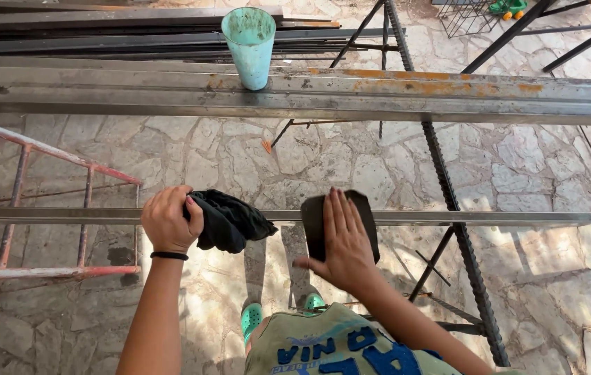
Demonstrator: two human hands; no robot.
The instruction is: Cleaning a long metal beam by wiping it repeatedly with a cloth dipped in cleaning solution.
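Right, left hand [168,221] is fisted around a bunched black rag [229,221], gripping it at the top of the thin steel bar [448,218] that runs left to right across the near part of the view. Black band on that wrist.

Right hand [343,239] is spread flat, fingers together and pointing far, pressing a dark sheet [315,226], sandpaper by the look of it, down over the same bar, just right of the rag. Sheet drapes over the bar on both sides.

Progress, as a judgement: surface work on this bar is mid-way at best. The stretch at the hands and the long run out to the right end look a similar dull grey; I can't tell treated from untreated metal at this resolution. The heavier beams [448,94] farther off carry orange rust patches, so plenty of steel looks uncleaned.

Outward: a turquoise plastic cup [249,48] stands upright on the far beam, contents not visible. More dark bars are stacked beyond it, far left. A red-painted ladder-like frame [52,208] sits at left under the thin bar. Black trestle legs [465,250] support things at right. Stone-paved floor [559,208] below, green shoes visible near.
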